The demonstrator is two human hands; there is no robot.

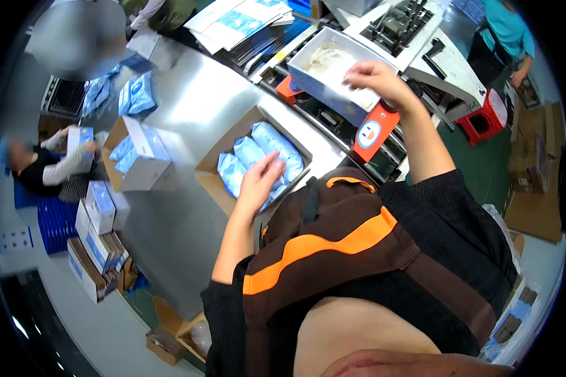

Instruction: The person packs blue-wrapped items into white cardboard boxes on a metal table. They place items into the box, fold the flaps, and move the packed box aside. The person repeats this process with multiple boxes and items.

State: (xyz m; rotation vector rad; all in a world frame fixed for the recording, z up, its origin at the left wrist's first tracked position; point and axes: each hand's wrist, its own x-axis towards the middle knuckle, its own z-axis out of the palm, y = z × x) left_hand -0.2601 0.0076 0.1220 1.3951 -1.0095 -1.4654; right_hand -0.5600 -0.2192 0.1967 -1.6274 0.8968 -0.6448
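Several blue bags (248, 151) — left hand (261, 181) hides part.

From afar I see a dark brown apron (333, 273) with a wavy orange band (371, 234) and broad brown shoulder strap (449, 296) over a black short-sleeved shirt (453, 229).

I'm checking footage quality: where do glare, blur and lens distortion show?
Head view: bright glare on the metal table; head view: right hand's fingertips slightly soft, round grey object blurred; head view: fisheye curvature toward the rim, black corners.
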